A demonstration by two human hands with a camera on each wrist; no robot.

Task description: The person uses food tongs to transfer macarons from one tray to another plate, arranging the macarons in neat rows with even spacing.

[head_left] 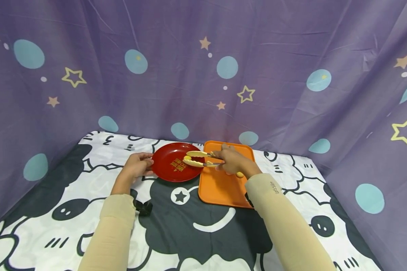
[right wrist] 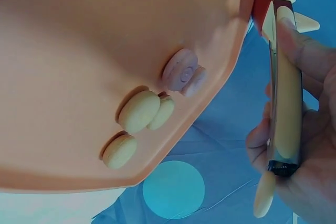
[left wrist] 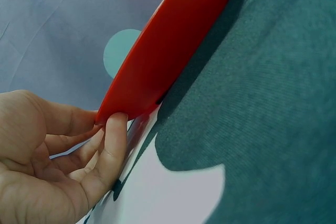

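On the left, my left hand (head_left: 137, 165) pinches the rim of a round red plate (head_left: 163, 160) with gold lettering. In the left wrist view, the thumb and a finger lie on either side of the plate rim (left wrist: 152, 59). My right hand (head_left: 236, 161) grips a pair of tongs (head_left: 194, 163) with cream tips and handles. The tips reach leftward over the plate, and a small yellow round piece (head_left: 187, 158) shows between them. Pink (right wrist: 181, 69) and yellow pieces (right wrist: 139, 111), shaped like macarons, lie on an orange tray (head_left: 220, 188) under the right forearm.
The tray stands right beside the plate on a cloth (head_left: 224, 235) printed with black and white cartoon shapes. A purple curtain (head_left: 274, 49) with stars and blue ovals hangs behind and along both sides.
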